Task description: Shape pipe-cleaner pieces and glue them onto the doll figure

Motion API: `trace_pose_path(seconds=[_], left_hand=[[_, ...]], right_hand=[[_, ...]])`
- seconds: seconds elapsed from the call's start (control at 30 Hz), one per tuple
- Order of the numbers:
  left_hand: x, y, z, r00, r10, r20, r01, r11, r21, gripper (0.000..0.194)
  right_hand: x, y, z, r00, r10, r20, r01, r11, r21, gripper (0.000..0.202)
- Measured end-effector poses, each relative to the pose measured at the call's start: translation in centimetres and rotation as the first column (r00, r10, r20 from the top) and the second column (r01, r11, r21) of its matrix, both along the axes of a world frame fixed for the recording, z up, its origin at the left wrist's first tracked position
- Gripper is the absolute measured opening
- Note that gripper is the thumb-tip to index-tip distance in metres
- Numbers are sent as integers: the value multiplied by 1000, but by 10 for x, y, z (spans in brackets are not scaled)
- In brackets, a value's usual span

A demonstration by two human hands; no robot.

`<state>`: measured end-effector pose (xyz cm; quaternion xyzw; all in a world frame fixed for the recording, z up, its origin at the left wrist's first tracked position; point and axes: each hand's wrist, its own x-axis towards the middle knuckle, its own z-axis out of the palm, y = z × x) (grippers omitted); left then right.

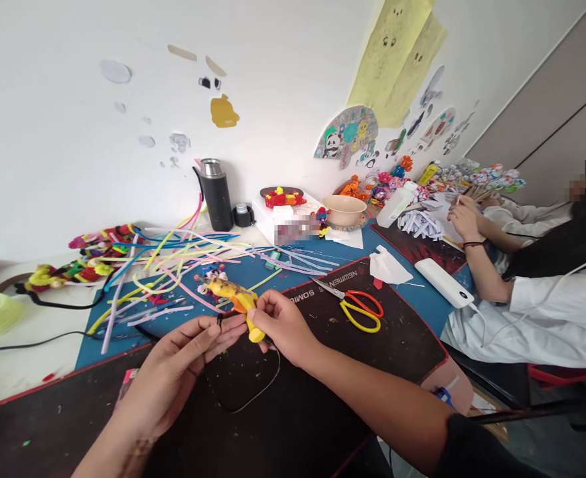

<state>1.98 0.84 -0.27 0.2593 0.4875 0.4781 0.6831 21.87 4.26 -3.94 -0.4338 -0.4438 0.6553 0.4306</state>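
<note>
A yellow hot glue gun with an orange trigger is gripped in my right hand, its nozzle pointing away and to the left. Close beside its handle, my left hand pinches a small bent black piece, which looks like pipe cleaner. The glue gun's thin cord loops down onto the black desk mat. Past the nozzle lies a tangle of pastel pipe cleaners. Scissors with red and yellow handles rest open on the mat, right of my right hand.
A black thermos stands near the wall beside its cup. Behind are a beige bowl and colourful pipe-cleaner bundles. A white power bank lies at the right, near a co-worker's hands. Crumpled tissue lies between.
</note>
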Motion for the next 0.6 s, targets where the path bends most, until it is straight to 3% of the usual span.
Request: trace_pose_path(seconds=[0.17, 0.37, 0.6], left_hand=[[-1, 0, 0, 998, 27, 49, -30, 997, 65, 44], [0, -1, -4, 994, 59, 91, -69, 992, 105, 38], [-4, -1, -12, 983, 97, 157, -120, 982, 146, 32]], right_hand=[[-10, 4, 7, 999, 30, -18, -31, 997, -66, 49], [-15, 9, 3, 983, 38, -182, -61, 990, -125, 54], [-23, 12, 3, 932, 137, -335, -200, 966, -161, 57]])
